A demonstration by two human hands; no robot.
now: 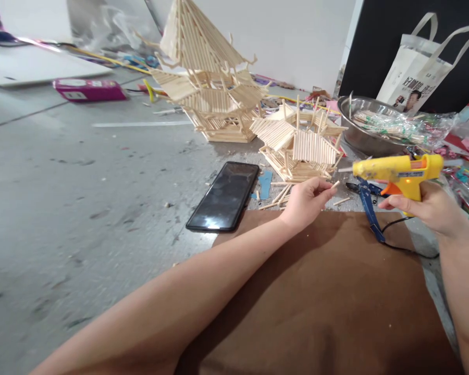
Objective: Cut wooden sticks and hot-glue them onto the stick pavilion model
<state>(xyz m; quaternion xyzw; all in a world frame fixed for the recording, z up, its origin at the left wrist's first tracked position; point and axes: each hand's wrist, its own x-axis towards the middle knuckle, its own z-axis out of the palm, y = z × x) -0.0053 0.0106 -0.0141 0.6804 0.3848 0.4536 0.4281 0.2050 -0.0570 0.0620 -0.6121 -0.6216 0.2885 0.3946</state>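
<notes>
My left hand [308, 204] pinches a short wooden stick [335, 184] between thumb and fingertips. In my right hand [433, 211] is a yellow hot glue gun [398, 169], its nozzle pointing left, a little above and right of the stick and apart from it. Just beyond my left hand stands a small pagoda-like model [303, 140] made of wooden sticks, with upright posts on top. Loose cut sticks [282, 196] lie beside my left wrist. Blue-handled pliers [369, 211] rest on the surface below the glue gun.
A taller stick pagoda [214, 78] rises behind. The black phone [225, 197] lies left of my hand. At the back right, a metal bowl [349, 130] holds bagged sticks, near a white tote bag [416, 67]. A pink-purple box [89, 90] lies far left. Brown cloth [316, 291] spreads in front of me.
</notes>
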